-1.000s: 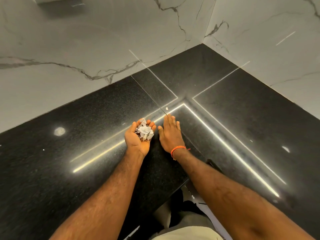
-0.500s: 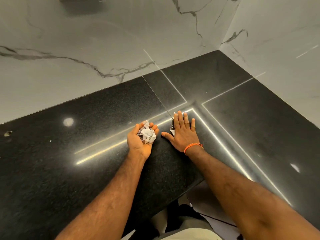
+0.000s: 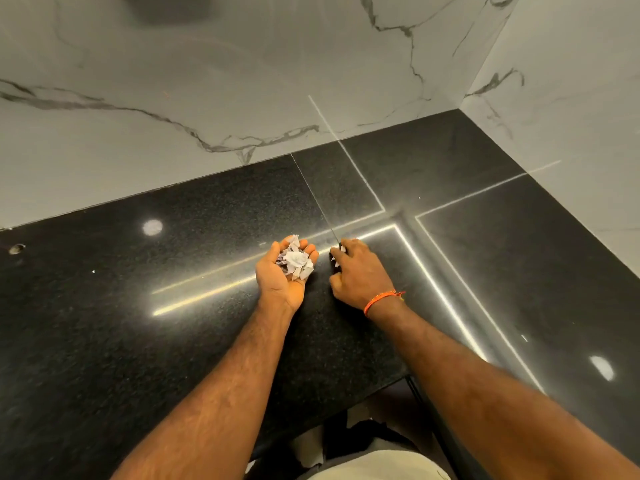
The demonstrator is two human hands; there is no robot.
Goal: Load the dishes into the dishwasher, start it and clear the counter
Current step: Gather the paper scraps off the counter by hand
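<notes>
One broad black tabletop (image 3: 138,341) meets marble walls (image 3: 173,81) in a corner; two hands work at its middle, just apart; the left hand (image 3: 285,271) lies palm up, cupped round a heap of scraps (image 3: 296,259), probably serving as a bin; the right hand (image 3: 358,273) curls its fingers over a last bit (image 3: 337,253) on the stone, seemingly gathering it; no dishes or dishwasher show.

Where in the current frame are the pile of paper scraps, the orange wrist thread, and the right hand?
paper scraps (image 3: 296,260): head view, middle of the pile lying in the cupped left palm.
orange wrist thread (image 3: 381,301): head view, on the band across the right wrist.
right hand (image 3: 360,271): head view, back of the hand.
</notes>
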